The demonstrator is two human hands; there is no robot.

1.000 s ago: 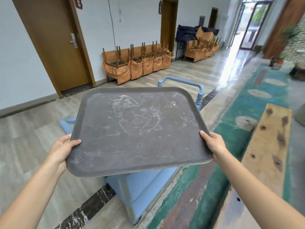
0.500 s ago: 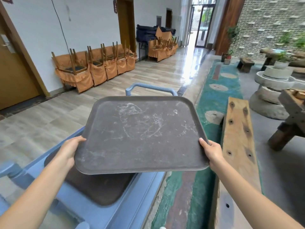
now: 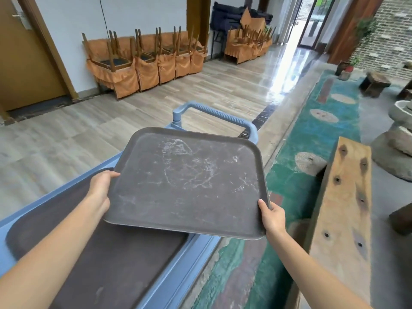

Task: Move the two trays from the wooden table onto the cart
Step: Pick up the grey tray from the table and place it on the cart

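Note:
I hold a dark grey scratched tray [image 3: 189,181] in the air with both hands. My left hand [image 3: 101,188] grips its left edge and my right hand [image 3: 273,217] grips its near right corner. The tray hovers over the far end of a blue cart [image 3: 196,244], whose handle [image 3: 214,117] rises behind it. A second dark tray [image 3: 107,264] lies flat on the cart's top, partly under the held one and my left arm.
A long wooden plank bench [image 3: 343,210] runs along the right. Green painted floor lies between it and the cart. Stacked chairs with orange covers [image 3: 145,63] line the far wall. Stone basins [image 3: 399,139] stand at the far right.
The held tray has come down and further over the cart top. More of the cart and the tray lying on it now shows at the lower left.

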